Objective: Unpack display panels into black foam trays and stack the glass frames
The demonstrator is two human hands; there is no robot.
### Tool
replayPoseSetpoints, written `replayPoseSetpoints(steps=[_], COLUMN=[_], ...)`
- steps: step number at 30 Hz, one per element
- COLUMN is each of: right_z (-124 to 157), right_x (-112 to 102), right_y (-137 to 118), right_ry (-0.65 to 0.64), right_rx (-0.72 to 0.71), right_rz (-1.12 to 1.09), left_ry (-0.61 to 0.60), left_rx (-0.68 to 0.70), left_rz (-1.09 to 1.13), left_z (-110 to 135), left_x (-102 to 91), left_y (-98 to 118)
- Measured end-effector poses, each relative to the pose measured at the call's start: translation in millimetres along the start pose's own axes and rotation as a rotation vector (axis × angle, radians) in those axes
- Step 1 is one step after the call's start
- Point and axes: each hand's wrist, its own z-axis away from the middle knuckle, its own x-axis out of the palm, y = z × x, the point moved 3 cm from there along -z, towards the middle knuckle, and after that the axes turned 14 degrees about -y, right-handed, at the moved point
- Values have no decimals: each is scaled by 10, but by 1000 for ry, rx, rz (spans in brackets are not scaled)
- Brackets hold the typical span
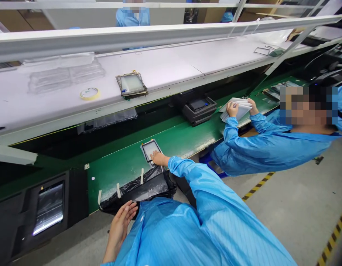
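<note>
My right hand (pixel 159 159) reaches over the green bench, its spread fingertips resting on a flat glass panel with a black border (pixel 147 151). That panel lies on a slightly larger pale sheet; whether more layers are beneath I cannot tell. No grip around its edge is visible. Low in the view, my left hand (pixel 123 218) is held in front of my body with nothing in it, fingers loosely extended. Just beyond it, a black plastic bag (pixel 149 190) hangs along the bench's front edge, fixed with strips of pale tape (pixel 118 190).
A black fixture with a lit panel (pixel 49 207) stands at left. Black trays (pixel 200 110) sit further along the green bench (pixel 184 142). On the white shelf (pixel 171 62) are framed panels (pixel 131 84) and a tape roll (pixel 89 93). At right, a co-worker (pixel 259 147) holds white sheets (pixel 239 108).
</note>
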Motion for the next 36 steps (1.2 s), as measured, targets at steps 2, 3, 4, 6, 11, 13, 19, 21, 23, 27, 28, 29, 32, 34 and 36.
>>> replayPoseSetpoints(steps=[2, 3, 4, 6, 11, 13, 19, 21, 23, 27, 28, 29, 32, 34, 36], right_z=[82, 123, 164, 248, 577, 729, 1107, 1232, 1366, 1540, 1558, 1574, 1609, 1621, 1617], right_x=[-222, -326, -416, -528, -337, -152, 168, 128, 26, -205, -241, -267, -308, -313, -293], right_y=[67, 123, 186, 283, -122, -588, -1626, -1636, -1577, -1651, -1719, -1796, -2025, -2164, -2287], right_ry=[121, 180, 235, 319, 683, 725, 485, 504, 575, 539, 487, 433, 322, 312, 320], right_rx=[38, 83, 147, 300, 350, 207, 17, 158, 309, 198, 85, -29, -271, -351, -388], right_rz=[-201, -329, -455, -638, -1591, -1891, -2198, -1934, -1500, -708, -590, -501, -356, -315, -319], left_ry=[-8, -13, -21, -57, -213, -271, -355, -408, -460, -510, -523, -534, -560, -579, -599], left_rx=[6, 7, 8, 8, 9, 63, 297, 269, 228, 112, 73, 32, -82, -141, -179], left_rz=[-21, -33, -45, -63, 19, 93, 182, 186, 179, 149, 147, 148, 158, 157, 155], left_z=[-23, -40, -65, -147, -518, -652, -647, -581, -525, -439, -415, -389, -303, -238, -168], left_x=[34, 50, 66, 106, 333, 488, 784, 766, 698, 484, 426, 367, 195, 96, 18], left_y=[39, 63, 89, 146, 280, 342, 481, 497, 522, 544, 534, 518, 458, 427, 410])
